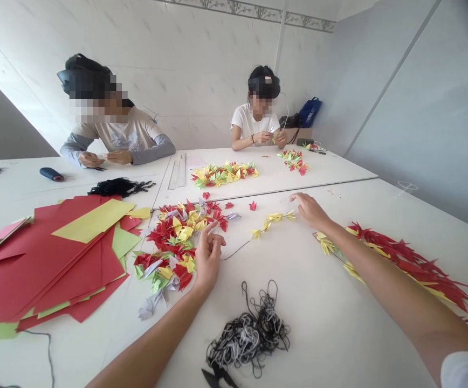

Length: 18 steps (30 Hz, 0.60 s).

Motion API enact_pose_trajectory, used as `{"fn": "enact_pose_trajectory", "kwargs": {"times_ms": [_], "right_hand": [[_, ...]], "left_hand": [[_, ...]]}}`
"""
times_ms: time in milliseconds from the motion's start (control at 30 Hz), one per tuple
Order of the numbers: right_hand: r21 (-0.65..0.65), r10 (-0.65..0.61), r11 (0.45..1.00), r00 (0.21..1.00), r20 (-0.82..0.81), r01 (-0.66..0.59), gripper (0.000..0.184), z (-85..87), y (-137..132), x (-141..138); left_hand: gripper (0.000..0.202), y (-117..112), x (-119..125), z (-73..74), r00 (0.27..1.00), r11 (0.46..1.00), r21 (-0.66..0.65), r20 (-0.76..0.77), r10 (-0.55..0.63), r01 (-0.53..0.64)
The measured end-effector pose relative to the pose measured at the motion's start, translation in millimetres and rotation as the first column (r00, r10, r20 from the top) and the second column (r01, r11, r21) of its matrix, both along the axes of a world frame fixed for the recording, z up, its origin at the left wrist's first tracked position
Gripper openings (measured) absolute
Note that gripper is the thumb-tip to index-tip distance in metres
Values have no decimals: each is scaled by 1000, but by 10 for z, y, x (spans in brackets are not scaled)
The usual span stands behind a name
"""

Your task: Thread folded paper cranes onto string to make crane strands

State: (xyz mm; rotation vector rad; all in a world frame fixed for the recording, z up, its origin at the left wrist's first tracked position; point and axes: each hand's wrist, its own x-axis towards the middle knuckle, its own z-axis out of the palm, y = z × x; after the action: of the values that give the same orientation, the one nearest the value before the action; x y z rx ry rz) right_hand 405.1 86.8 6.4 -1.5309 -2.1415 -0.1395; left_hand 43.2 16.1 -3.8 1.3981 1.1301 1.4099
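My left hand (207,253) rests at the edge of a pile of small folded paper pieces (173,242) in red, yellow, green and white, index finger raised, other fingers loosely curled, nothing held. My right hand (310,209) lies palm down and open on the white table (307,318), fingertips beside the end of a short string of yellow folded pieces (272,220). A thin black thread (236,249) runs from that string toward my left hand. A long garland of red and yellow pieces (412,267) lies under and beyond my right forearm.
Red, yellow and green paper sheets (52,258) are stacked at left. A tangle of black and white thread (248,337) lies near the front edge. Two other people sit across the tables, folding, with further paper piles (224,174), black thread (116,187) and a ruler (177,171).
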Motion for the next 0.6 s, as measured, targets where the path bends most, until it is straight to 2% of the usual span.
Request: {"fn": "enact_pose_trajectory", "kwargs": {"times_ms": [100,167,233,333,400,500,600], "right_hand": [[-131,94,988,987,130,-77,39,-22,15,231],[-198,127,976,976,175,-91,29,-59,-11,256],[-203,121,976,976,182,-83,24,-88,-47,210],[-198,175,969,976,126,-148,32,-100,-101,88],[-224,219,954,973,74,-198,30,-92,-134,7],[-266,196,946,981,9,-187,29,-78,-192,-102],[-288,154,943,986,-60,-164,38,-76,-262,-226]], "left_hand": [[36,5,4,4,1000,1000,-6,14,5,-4],[36,6,2,3,1000,1000,-4,7,8,-8],[37,8,-3,-5,1000,1000,-1,-4,14,-14],[35,16,-12,-28,999,1000,7,-19,27,-27],[29,23,-16,-46,999,999,5,-24,36,-35],[16,31,-17,-64,1000,999,-22,0,30,-30],[13,34,-14,-67,999,999,-35,41,22,-20]]}}
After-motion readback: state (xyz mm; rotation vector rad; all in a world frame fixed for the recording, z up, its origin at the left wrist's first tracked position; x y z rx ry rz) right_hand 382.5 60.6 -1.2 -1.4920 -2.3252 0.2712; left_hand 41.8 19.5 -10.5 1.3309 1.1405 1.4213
